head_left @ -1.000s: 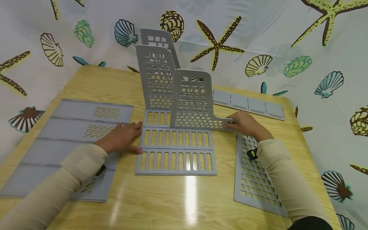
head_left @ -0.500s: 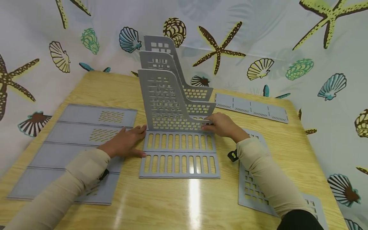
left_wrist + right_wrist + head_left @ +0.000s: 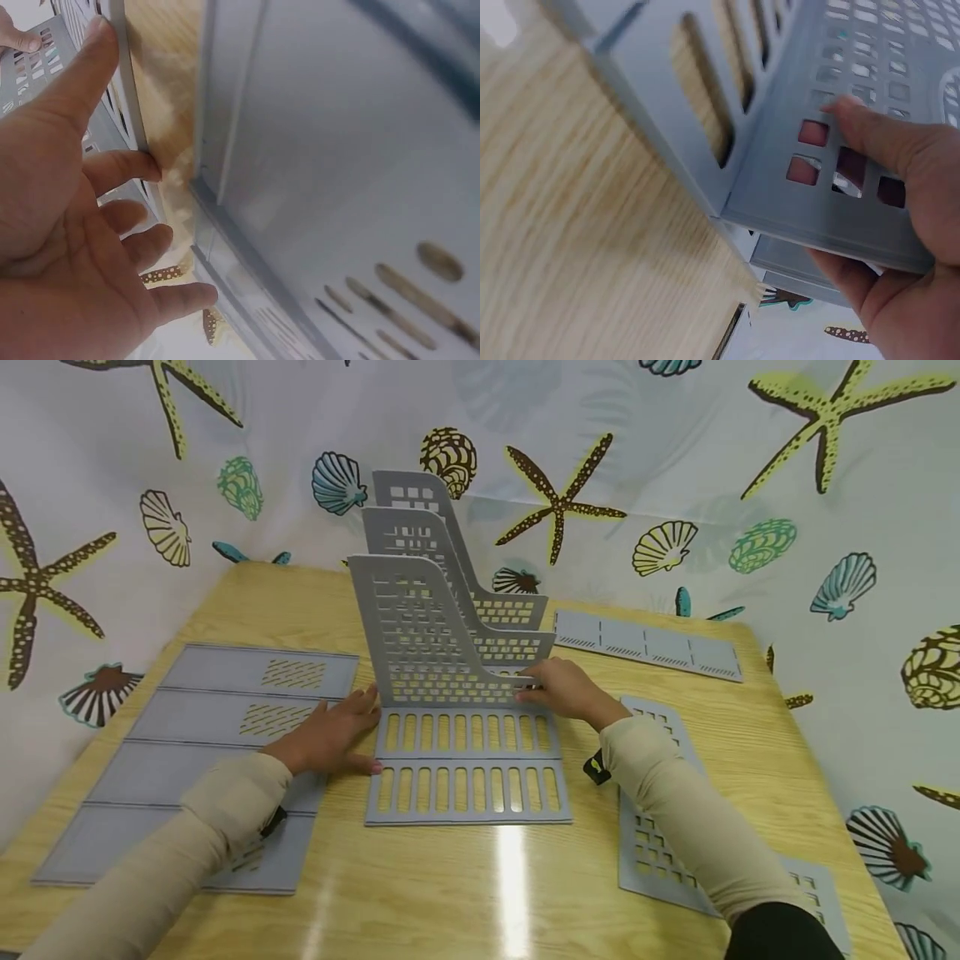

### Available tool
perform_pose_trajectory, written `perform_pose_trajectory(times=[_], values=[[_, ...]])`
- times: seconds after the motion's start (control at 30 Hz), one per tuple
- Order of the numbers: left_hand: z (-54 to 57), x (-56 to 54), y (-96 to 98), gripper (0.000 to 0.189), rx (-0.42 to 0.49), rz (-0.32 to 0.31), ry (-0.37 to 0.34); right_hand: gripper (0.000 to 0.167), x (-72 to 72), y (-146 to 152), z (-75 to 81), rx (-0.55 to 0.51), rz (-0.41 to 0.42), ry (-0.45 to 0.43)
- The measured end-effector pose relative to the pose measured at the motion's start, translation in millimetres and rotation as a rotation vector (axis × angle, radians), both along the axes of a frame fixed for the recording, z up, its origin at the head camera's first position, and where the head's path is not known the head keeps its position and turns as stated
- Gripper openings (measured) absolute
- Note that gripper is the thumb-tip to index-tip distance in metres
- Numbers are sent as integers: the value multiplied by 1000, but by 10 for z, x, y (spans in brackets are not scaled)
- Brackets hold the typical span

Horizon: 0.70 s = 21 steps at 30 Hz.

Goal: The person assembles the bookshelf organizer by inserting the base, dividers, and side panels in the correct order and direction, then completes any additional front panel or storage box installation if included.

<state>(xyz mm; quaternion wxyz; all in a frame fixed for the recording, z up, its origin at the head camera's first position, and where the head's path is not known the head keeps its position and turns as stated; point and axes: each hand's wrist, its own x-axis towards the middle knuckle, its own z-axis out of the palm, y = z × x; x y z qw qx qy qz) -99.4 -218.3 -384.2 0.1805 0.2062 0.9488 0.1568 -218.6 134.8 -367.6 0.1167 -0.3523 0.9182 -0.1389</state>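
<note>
A grey slotted base panel lies flat on the wooden table. Three grey perforated divider panels stand upright on its far part, one behind another. My right hand pinches the low front end of the nearest divider, thumb on the near face and fingers behind it. In the right wrist view this divider meets the slotted base along its lower edge. My left hand spreads its fingers along the base's left edge; in the left wrist view the thumb and fingertips of the left hand touch that edge.
Left lies a large grey panel with scored lines and slanted slots. A perforated panel lies under the right forearm, another beside it. A long narrow strip lies at the back right. A seashell-print cloth hangs behind the table.
The right hand has swung the nearest divider leftward, lining it up with the two behind and onto the base. Since half a second ago little has moved. The left hand stays at the base's edge.
</note>
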Motion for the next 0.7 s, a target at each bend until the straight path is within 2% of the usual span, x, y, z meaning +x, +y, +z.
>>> perform_pose_trajectory(times=[0.13, 0.2, 0.27, 0.37, 0.5, 0.6, 0.7], values=[[-49, -50, 48, 90, -51, 8, -43, 38, -27, -2, -62, -24, -7, -36], [-63, -71, 95, 92, -98, 2, -72, 42, 12, 39, -76, -47, -31, -15], [-59, -68, 151, 93, -140, -10, -99, 54, 110, 125, -59, -62, -72, 33], [-22, 20, 191, 101, -155, -32, -109, 75, 374, 354, 33, -52, -137, 58], [41, 250, 157, 113, -66, -47, -117, 95, 854, 858, 143, 74, -205, -27], [49, 367, 127, 117, -26, -59, -91, 110, 1167, 1283, 81, 181, -300, -73], [35, 407, 125, 116, -21, -59, -60, 121, 1399, 1615, -5, 249, -434, -97]])
